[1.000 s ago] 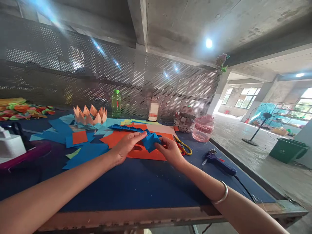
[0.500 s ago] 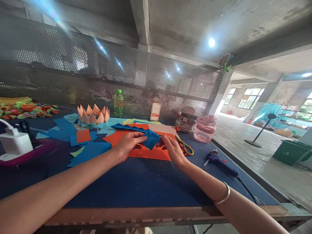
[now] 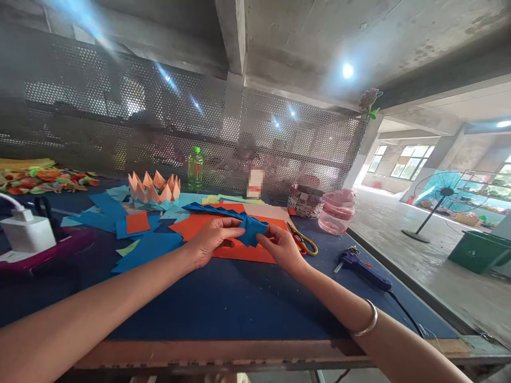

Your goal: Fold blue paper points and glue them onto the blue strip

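My left hand (image 3: 211,240) and my right hand (image 3: 282,246) both pinch a folded blue paper piece (image 3: 250,230) held just above an orange paper sheet (image 3: 239,250) on the blue table (image 3: 223,303). The folded piece joins a chain of folded blue paper units (image 3: 211,209) that runs back to the left. My right wrist wears a silver bangle (image 3: 365,321). Yellow-handled scissors (image 3: 302,239) lie just right of my right hand.
A blue glue gun (image 3: 361,266) with its cord lies at the right. A pink jar (image 3: 338,211), a patterned basket (image 3: 305,200), a green bottle (image 3: 195,169), an orange paper crown (image 3: 154,186) and loose blue sheets (image 3: 146,247) lie around. A white charger (image 3: 27,232) sits left.
The hands have drawn slightly closer together on the blue piece, turning and pressing it. Nothing else on the table moved; the view shifted a little.
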A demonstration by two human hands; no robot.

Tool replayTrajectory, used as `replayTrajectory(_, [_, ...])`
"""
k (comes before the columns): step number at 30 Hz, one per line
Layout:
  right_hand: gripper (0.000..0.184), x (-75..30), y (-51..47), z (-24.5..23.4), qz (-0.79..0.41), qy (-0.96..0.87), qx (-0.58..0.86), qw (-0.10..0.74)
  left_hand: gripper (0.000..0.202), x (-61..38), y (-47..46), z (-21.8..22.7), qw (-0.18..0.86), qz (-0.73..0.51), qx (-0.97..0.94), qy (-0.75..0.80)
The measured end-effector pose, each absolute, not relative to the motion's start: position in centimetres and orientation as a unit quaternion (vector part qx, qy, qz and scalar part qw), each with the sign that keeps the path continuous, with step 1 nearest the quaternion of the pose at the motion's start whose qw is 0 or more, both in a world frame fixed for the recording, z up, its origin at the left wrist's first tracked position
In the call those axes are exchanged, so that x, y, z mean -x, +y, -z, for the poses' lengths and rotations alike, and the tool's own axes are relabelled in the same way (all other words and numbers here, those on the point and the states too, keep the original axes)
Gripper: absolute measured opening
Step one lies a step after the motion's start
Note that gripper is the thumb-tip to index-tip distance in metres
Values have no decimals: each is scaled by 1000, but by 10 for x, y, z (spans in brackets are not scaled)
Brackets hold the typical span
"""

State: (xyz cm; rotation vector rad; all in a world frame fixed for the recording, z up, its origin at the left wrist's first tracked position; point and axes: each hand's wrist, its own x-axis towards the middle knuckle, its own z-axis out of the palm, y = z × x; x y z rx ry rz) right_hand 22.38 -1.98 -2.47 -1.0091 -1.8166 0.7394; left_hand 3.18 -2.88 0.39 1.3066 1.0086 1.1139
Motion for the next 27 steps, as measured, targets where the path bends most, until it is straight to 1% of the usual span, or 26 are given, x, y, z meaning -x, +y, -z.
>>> replayTrajectory(7, [21, -225, -19, 27, -290, -739, 403, 455, 27, -32, -31, -7, 536, -482, -547, 426])
replayTrajectory(13, [22, -224, -18, 24, -305, -735, 395, 459, 26, -32, -30, -6, 537, -489, -538, 428])
replayTrajectory(19, [24, -225, -16, 26, -309, -728, 407, 457, 32, -30, -28, -7, 540, -489, -542, 419])
replayTrajectory(27, [23, -225, -17, 27, -322, -729, 410, 443, 25, -28, -26, -4, 516, -471, -578, 421])
